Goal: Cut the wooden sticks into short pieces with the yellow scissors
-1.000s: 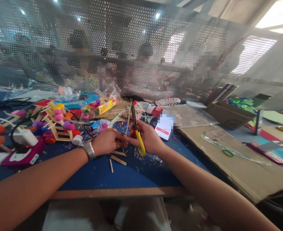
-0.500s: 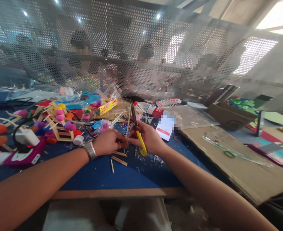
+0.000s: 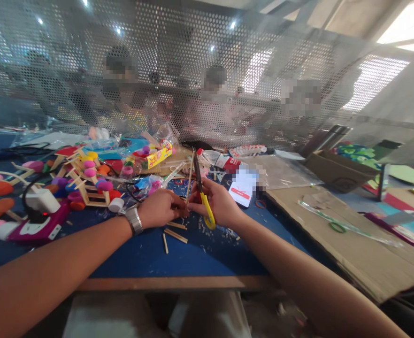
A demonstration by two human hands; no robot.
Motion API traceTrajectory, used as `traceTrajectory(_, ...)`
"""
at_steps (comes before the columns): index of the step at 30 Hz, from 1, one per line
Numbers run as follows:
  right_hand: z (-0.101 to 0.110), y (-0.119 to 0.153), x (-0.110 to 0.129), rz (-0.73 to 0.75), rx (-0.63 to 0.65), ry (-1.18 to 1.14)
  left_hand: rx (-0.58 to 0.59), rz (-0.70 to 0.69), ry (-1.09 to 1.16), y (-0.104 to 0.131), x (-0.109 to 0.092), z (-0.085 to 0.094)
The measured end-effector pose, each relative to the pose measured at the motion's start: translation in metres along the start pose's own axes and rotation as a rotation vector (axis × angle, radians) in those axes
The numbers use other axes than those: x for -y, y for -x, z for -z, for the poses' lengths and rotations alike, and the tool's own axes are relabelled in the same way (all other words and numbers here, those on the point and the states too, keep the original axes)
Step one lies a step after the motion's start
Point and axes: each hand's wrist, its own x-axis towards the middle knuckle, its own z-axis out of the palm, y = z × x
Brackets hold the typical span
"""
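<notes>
A thin wooden stick (image 3: 189, 180) stands nearly upright between my hands, above the blue tabletop. My left hand (image 3: 161, 209), with a metal watch at the wrist, has its fingertips closed at the stick's lower end. My right hand (image 3: 217, 203) is closed around scissors (image 3: 204, 199) with yellow handles, their dark blades pointing up and away beside the stick. Its fingertips meet those of the left hand, and the exact grip there is partly hidden. Below the hands lie several short cut sticks (image 3: 176, 235) among pale shavings.
At left are a stick model with coloured clay (image 3: 96, 188) and a purple power strip (image 3: 40, 225). A phone (image 3: 242, 188) lies right of my hands, a plastic bottle (image 3: 224, 162) behind it. Cardboard (image 3: 333, 239) and a brown box (image 3: 339, 169) are at right. Perforated mesh (image 3: 193, 103) stands behind.
Both hands keep almost the same pose on the stick and scissors. The whole view has shifted very slightly, and the red patch on the phone screen looks larger.
</notes>
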Motion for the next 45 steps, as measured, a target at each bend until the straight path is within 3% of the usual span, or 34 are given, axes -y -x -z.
traceTrajectory(15, -0.004, 0.001, 0.0, 0.038, -0.035, -0.001, -0.018, 0.0, -0.097, 0.001, -0.006, 0.001)
traceTrajectory(24, -0.002, -0.001, 0.01, -0.003, -0.11, -0.144, -0.027, 0.04, 0.171, 0.003, -0.007, 0.006)
traceTrajectory(35, 0.0, -0.004, 0.006, -0.058, -0.258, -0.194, -0.072, 0.087, 0.43, 0.0, 0.0, 0.004)
traceTrajectory(45, -0.003, -0.001, 0.007, -0.03, -0.236, -0.17, -0.021, 0.057, 0.498, 0.0, -0.003, 0.003)
